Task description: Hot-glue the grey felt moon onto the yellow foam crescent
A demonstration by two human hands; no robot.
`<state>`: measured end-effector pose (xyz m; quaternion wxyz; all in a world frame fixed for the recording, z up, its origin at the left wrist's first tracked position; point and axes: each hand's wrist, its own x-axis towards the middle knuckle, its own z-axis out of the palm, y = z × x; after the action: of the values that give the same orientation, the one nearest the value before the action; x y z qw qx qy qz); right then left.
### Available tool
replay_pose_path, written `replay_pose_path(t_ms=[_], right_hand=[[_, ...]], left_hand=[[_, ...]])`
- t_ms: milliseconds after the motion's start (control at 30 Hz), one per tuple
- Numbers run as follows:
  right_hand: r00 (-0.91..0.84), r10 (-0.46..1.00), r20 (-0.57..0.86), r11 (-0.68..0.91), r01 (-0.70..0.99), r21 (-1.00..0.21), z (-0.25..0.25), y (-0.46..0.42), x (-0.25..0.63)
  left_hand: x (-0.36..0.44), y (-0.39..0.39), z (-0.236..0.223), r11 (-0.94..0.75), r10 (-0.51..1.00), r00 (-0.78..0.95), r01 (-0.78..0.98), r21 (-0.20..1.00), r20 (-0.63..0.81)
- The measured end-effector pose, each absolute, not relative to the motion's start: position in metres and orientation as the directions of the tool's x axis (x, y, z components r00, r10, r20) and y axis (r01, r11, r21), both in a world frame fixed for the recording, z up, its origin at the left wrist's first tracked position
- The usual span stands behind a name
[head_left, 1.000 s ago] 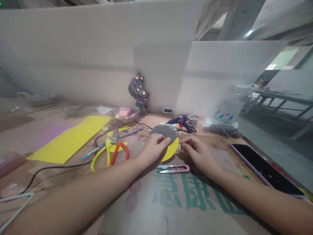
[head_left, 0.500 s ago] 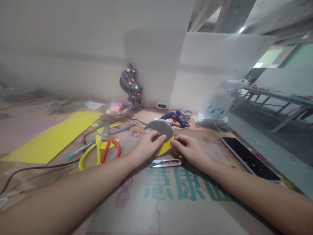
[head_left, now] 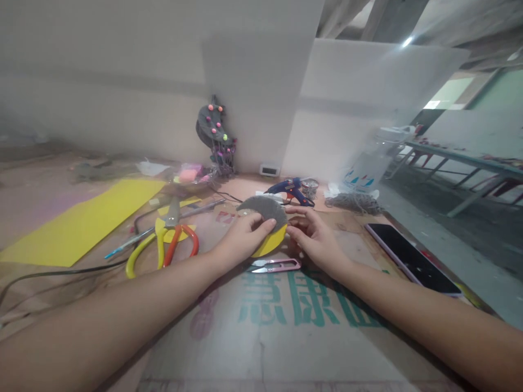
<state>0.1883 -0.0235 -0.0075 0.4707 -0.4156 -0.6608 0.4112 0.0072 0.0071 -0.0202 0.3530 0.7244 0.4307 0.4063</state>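
Observation:
A grey fuzzy crescent (head_left: 266,208) lies over a yellow sheet piece (head_left: 270,243), whose curved edge shows on the near side. My left hand (head_left: 242,237) grips both from the left, thumb on top and the other fingers mostly hidden. At their right edge is my right hand (head_left: 316,235), its thumb and index finger parted, the tips close to or touching the edge. Just below the yellow piece lies a pair of pink-handled thread snips (head_left: 276,265). Scissors (head_left: 167,237) with yellow and orange handles rest left of my left hand.
A blue glue gun (head_left: 292,190) sits behind the crescent. A decorated grey crescent (head_left: 211,126) stands against the wall. Yellow sheet (head_left: 87,223) and a pen (head_left: 128,243) lie left; a phone (head_left: 411,257) is right. Behind stand a plastic jug (head_left: 365,169) and grey yarn (head_left: 354,202).
My right index finger has lifted and spread from the thumb, where the two were pinching the yellow edge. The crescent and yellow piece have turned slightly. The whole view has shifted a little.

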Motion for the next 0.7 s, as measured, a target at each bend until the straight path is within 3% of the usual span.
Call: replay_pose_path(t_ms=[300, 700], right_hand=[[-0.076, 0.931, 0.356, 0.361, 0.325, -0.874, -0.0086, -0.0202, 0.1929], [-0.128, 0.916, 0.38, 0.393, 0.467, -0.792, -0.0055, -0.0217, 0.1952]], left_hand=[[0.0069, 0.0087, -0.0207, -0.38, 0.913, 0.293, 0.359, 0.852, 0.284], [0.0063, 0.0068, -0.0185, -0.381, 0.904, 0.331, 0.333, 0.863, 0.271]])
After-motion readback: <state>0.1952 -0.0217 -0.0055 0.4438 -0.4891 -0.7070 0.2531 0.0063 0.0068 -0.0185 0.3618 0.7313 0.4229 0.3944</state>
